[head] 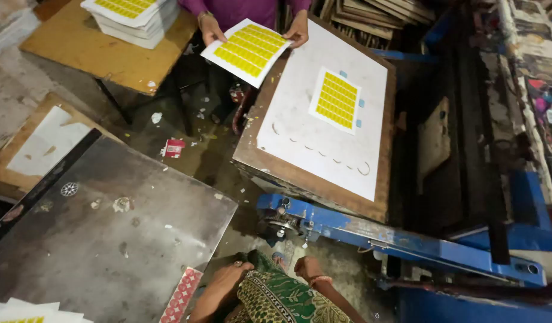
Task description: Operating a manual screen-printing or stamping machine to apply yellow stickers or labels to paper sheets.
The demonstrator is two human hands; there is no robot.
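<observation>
Hands sit low, below the white board (324, 128): my left hand (225, 281) lies loosely open beside a red patterned sheet (181, 296); my right hand (309, 269) looks empty, fingers hidden. On the board lies a yellow printed sheet (335, 99). Beyond it, a co-worker's hands (211, 30) pinch another printed sheet (247, 51).

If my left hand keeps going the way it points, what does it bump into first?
Probably the red-patterned sheet at the grey metal table: your left hand points down-left toward it. Depth is unclear, so it might pass over the sheet.
</observation>
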